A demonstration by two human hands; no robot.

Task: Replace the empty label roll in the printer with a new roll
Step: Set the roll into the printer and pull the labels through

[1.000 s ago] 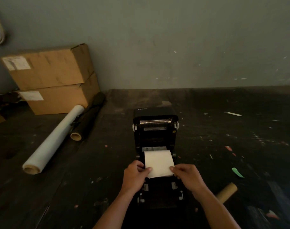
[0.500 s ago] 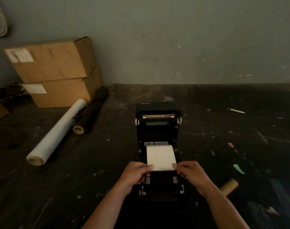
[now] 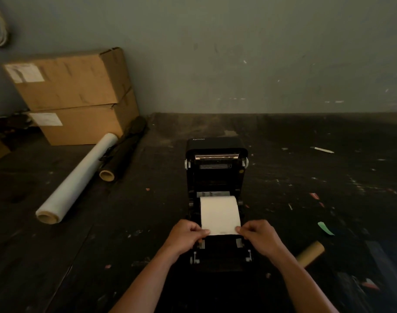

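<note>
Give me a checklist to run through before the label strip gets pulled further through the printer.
1. Printer lid open: ok.
2. New roll seated in the bay: ok, as far as visible.
3. Both corners of the strip's free end pinched, left hand, right hand: ok.
4. Strip straight, edges square to the printer: ok.
5. Strip under the side guides: not ok, it ends short of them.
6. Empty core out of the printer, on the table: ok.

Label strip [image 3: 220, 219] further forward now
</note>
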